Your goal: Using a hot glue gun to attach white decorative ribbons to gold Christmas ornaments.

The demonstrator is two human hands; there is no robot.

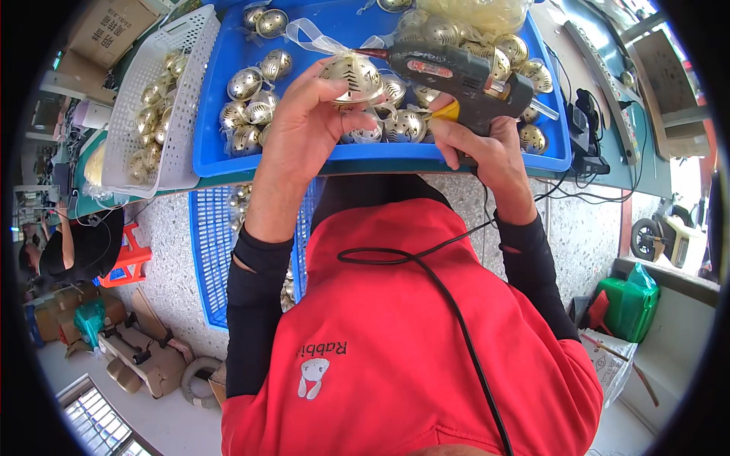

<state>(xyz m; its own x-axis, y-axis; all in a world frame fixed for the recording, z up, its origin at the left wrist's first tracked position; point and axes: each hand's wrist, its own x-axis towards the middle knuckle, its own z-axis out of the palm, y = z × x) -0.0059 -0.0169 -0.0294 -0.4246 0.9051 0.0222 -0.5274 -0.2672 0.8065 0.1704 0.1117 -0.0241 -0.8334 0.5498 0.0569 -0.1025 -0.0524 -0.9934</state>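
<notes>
My left hand (304,125) holds a gold ball ornament (353,78) with a sheer white ribbon bow on top, just above the front edge of a blue tray (220,163). My right hand (487,152) grips a black hot glue gun (456,76), its nozzle pointing left and touching the ornament's top by the ribbon. The gun's black cord (449,296) runs down over my red apron. Several more gold ornaments (251,114) lie in the tray beneath both hands.
A white mesh basket (190,45) of gold ornaments stands left of the tray. A blue crate (209,258) sits on the floor below the table edge. A black power strip (585,121) lies on the table at right. Cardboard boxes and a red stool sit on the floor at left, a green bag at right.
</notes>
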